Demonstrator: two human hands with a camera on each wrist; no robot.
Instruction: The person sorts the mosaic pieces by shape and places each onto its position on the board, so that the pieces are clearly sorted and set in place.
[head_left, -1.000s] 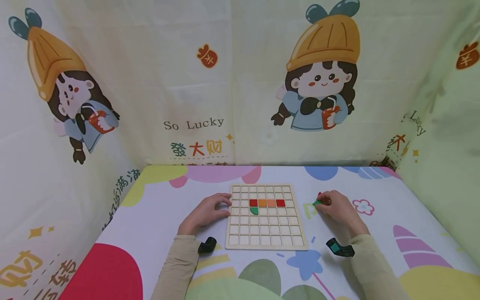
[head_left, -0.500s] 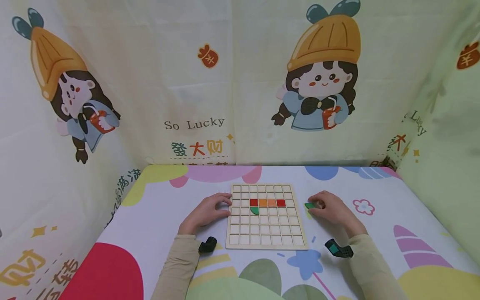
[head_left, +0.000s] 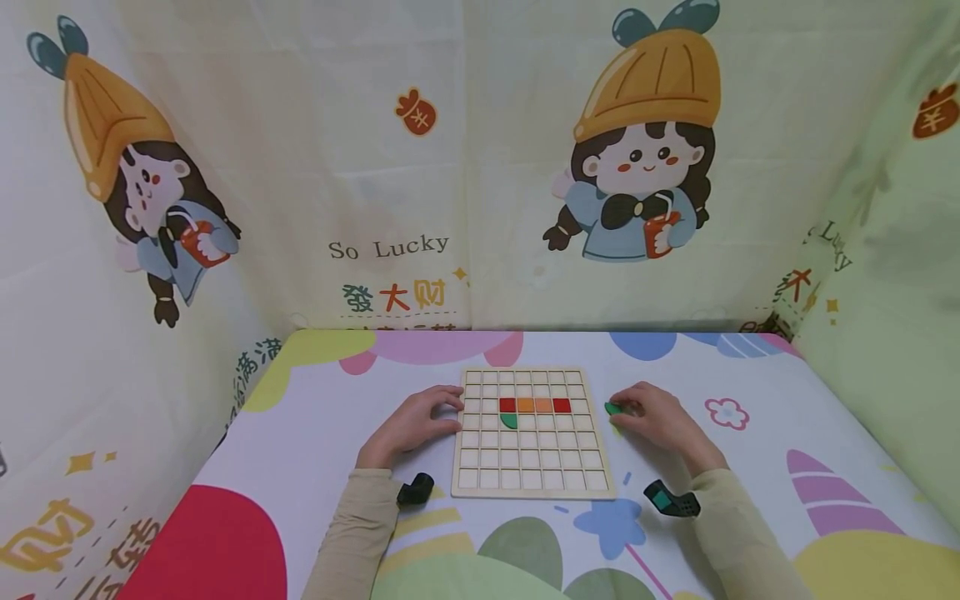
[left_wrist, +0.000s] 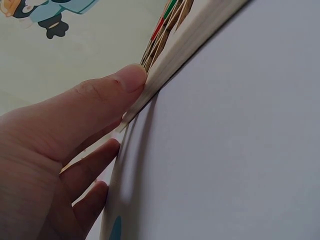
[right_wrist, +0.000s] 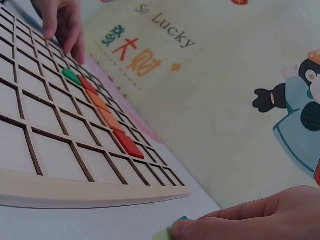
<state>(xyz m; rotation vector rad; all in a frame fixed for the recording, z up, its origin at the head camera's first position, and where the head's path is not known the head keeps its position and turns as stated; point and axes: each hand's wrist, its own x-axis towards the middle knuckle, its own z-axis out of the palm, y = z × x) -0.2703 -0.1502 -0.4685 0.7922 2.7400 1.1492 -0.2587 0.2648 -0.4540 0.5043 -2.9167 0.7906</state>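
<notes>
A wooden grid board (head_left: 458, 483) lies on the table. In one row sit a red square tile (head_left: 507, 405), two orange tiles (head_left: 533, 405) and another red tile (head_left: 562, 406). Below the first red tile is a green quarter-round tile (head_left: 509, 421). My left hand (head_left: 412, 423) rests its thumb and fingertips against the board's left edge; the left wrist view shows the thumb (left_wrist: 131, 78) on that edge. Just off the board's right edge, my right hand (head_left: 660, 418) pinches a small green tile (head_left: 612, 408), largely hidden by the fingers in the right wrist view.
The table is covered by a white cloth (head_left: 360, 400) with printed shapes. A patterned curtain (head_left: 510, 167) stands behind and at both sides. Small black devices (head_left: 672, 498) sit at both wrists.
My right hand has moved left toward the board with the green tile. A red bit seen by its fingers a second ago no longer shows. The left hand and board have stayed put.
</notes>
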